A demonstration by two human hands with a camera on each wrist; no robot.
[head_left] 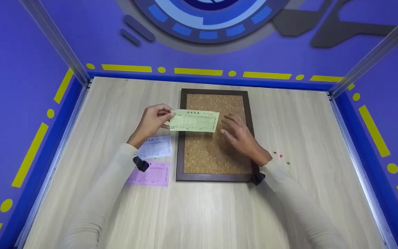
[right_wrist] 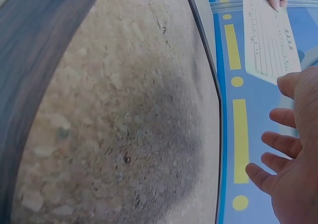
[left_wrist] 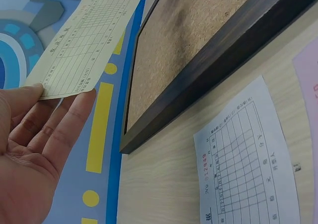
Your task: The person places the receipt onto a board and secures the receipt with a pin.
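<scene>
A pale green printed form slip [head_left: 194,121] is pinched at its left end by my left hand [head_left: 153,121], thumb on top and fingers beneath. It is held above the upper part of a cork board [head_left: 216,155] with a dark brown frame. My right hand [head_left: 238,133] hovers over the board near the slip's right edge, fingers spread and apart from the paper. In the right wrist view the right hand [right_wrist: 298,149] holds nothing. Left of the board lie a white form slip [left_wrist: 243,159] and a purple form slip [head_left: 154,174], partly covered by the left wrist in the head view.
Right of the board a dark pin [head_left: 275,152], a pink pin [head_left: 281,156] and a green pin [head_left: 288,163], all tiny, lie on the light wooden table [head_left: 199,214]. Blue panels [head_left: 199,58] with yellow marks stand at the table's back and sides.
</scene>
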